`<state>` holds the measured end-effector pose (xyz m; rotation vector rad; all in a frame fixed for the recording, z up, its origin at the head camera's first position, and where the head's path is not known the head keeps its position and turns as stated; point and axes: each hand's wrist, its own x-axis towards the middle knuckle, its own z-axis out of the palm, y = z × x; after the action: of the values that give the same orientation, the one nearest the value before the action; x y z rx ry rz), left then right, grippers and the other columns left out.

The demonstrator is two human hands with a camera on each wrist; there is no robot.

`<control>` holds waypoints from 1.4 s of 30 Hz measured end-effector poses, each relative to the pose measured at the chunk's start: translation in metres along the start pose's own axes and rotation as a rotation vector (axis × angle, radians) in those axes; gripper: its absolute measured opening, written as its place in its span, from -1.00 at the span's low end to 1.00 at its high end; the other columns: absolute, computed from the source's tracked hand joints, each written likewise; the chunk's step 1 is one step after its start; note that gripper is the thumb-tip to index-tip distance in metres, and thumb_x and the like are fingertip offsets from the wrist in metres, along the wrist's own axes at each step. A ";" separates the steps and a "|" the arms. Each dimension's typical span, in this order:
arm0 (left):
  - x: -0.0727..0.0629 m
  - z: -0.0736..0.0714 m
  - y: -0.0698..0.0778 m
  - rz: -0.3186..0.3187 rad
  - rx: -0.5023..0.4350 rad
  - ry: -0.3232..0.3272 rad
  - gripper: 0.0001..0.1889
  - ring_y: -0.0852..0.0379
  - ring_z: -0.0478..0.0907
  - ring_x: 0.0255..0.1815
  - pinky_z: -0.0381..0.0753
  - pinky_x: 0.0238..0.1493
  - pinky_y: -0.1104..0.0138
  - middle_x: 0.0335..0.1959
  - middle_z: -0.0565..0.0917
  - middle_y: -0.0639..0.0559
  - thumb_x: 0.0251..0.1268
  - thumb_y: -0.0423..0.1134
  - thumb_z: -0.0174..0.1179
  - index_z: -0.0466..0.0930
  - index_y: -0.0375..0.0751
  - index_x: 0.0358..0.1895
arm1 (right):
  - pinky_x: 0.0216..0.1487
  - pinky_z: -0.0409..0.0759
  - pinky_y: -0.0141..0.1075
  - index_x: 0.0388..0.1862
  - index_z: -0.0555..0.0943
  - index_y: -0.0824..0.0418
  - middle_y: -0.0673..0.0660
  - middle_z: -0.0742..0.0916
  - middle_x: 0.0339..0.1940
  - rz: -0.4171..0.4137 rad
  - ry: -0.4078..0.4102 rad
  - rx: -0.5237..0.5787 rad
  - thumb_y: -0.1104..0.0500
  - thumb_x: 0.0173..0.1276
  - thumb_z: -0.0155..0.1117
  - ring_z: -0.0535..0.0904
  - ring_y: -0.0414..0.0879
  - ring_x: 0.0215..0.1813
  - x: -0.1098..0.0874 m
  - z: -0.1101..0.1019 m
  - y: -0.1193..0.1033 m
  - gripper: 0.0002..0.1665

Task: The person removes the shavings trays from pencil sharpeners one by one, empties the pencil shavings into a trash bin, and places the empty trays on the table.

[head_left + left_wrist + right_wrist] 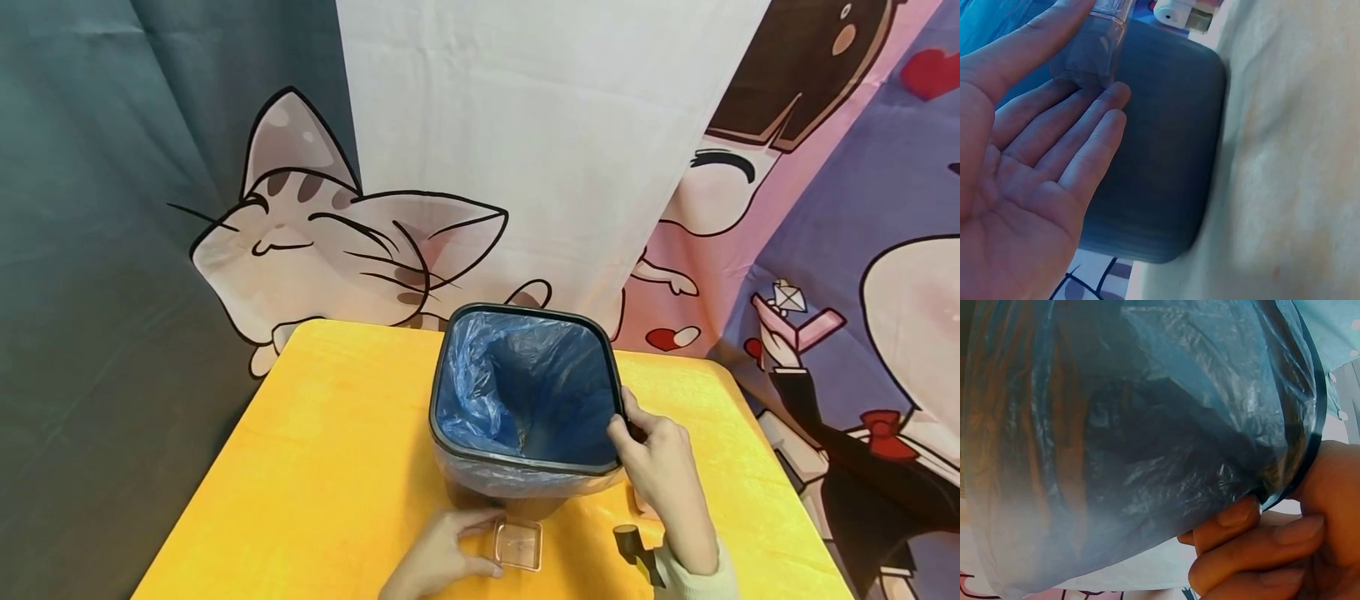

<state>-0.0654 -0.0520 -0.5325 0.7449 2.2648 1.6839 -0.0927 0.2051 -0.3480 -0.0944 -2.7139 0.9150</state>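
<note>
The left hand pinches a small clear plastic box by one end, thumb on one side and fingertips on the other; whether the box touches the bench cannot be told. The right hand grips the black rim of a trash bin, thumb over the edge and fingers curled outside it. The bin is beyond the left hand and to the left of the right hand, its blue plastic liner folded over the rim. A pinkish object, mostly hidden, lies beside the right wrist. Beyond both hands hangs a cartoon-cat backdrop.
</note>
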 end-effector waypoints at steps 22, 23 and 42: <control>0.018 0.037 -0.003 0.034 -0.027 -0.060 -0.37 0.31 0.54 -0.03 0.53 -0.01 0.39 -0.01 0.61 0.21 -0.22 -0.07 0.47 0.55 -0.04 0.09 | -0.37 0.47 -0.30 0.15 0.47 0.32 0.27 0.62 0.02 -0.017 0.015 0.006 0.13 0.28 0.07 0.62 0.01 -0.22 0.000 0.001 0.001 -0.51; 0.019 0.037 -0.002 0.031 -0.011 -0.067 -0.37 0.31 0.54 -0.03 0.53 -0.01 0.40 -0.01 0.61 0.21 -0.22 -0.06 0.47 0.55 -0.03 0.09 | -0.39 0.46 -0.31 0.15 0.47 0.33 0.27 0.62 0.01 -0.017 0.016 0.007 0.13 0.28 0.07 0.62 0.01 -0.25 0.000 0.001 0.001 -0.51; 0.026 0.056 -0.010 0.032 -0.072 -0.164 -0.36 0.30 0.53 -0.02 0.53 -0.02 0.43 0.05 0.58 0.11 -0.13 -0.17 0.44 0.49 -0.21 0.14 | -0.51 0.42 -0.36 0.18 0.45 0.29 0.27 0.60 0.05 0.003 0.000 0.033 0.10 0.29 0.07 0.59 -0.02 -0.33 -0.001 0.000 0.001 -0.49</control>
<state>-0.0638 0.0060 -0.5565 0.8725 2.0819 1.6430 -0.0923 0.2057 -0.3488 -0.0921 -2.6984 0.9598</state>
